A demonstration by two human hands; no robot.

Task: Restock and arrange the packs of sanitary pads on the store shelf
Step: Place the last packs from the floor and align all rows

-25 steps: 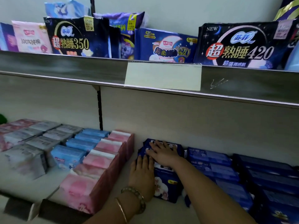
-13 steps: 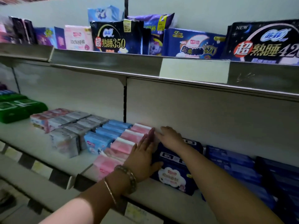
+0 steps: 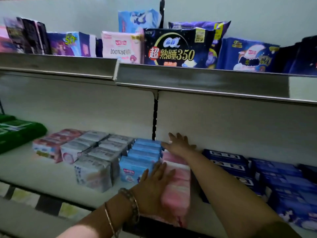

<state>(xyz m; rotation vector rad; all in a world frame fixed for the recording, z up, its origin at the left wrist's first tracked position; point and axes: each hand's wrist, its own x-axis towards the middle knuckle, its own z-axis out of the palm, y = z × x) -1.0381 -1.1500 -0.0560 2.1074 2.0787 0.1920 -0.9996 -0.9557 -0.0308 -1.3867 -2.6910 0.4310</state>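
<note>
Shelf: lower store shelf (image 3: pixel 42 170), white panel behind, carries rows of packs running front to back. A fuller upper shelf (image 3: pixel 188 78) sits above.
Change: half a second ago both grips were on the navy packs (image 3: pixel 228 160). Now both are one row to the left, on the pink row (image 3: pixel 178 186).
Meaning: the navy row looks squared off. I judge that tidying has passed to the pink row, and the rows further left may yet need checking.
Left grip (image 3: pixel 154 184): open, fingers straight, palm flat on the pink row's front. Its fingertips reach the seam with the blue packs (image 3: pixel 142 157).
Right grip (image 3: pixel 180 144): open, fingers spread, at the row's rear end near the back panel. It holds nothing.
Pink row versus grips: it lies lengthwise between them, bracketed front and back, and is touched rather than clasped. Blur hides the exact contact at the rear.
</note>
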